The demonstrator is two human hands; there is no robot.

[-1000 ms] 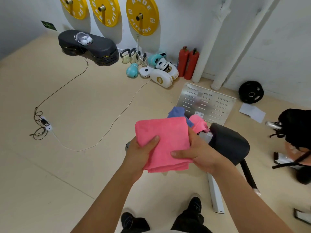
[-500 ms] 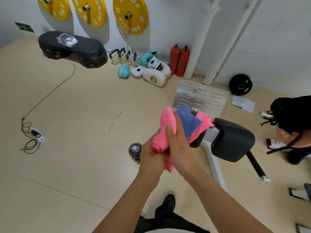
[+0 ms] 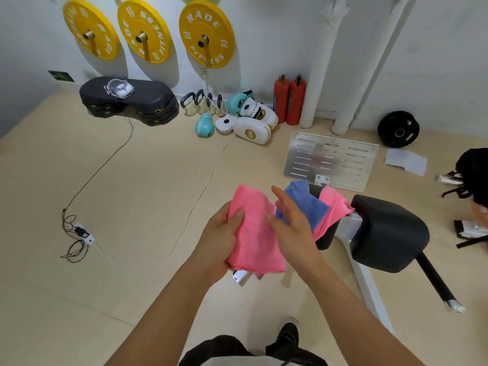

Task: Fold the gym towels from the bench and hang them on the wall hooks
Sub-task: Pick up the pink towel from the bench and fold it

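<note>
Head view, frame centre: the left hand (image 3: 220,237) holds the folded pink towel (image 3: 254,233) in a thumb-over grip so the right hand (image 3: 291,223), fingers straight, can smooth it. Blue towel (image 3: 303,204) and another pink one (image 3: 334,204) wait on the table (image 3: 388,233), right of centre.

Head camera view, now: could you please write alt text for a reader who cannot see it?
A person's left hand grips a folded pink towel while the open right hand lies flat against it. Behind, a blue towel and another pink towel lie draped over a black padded bench; three yellow weight plates hang on the wall.
</note>
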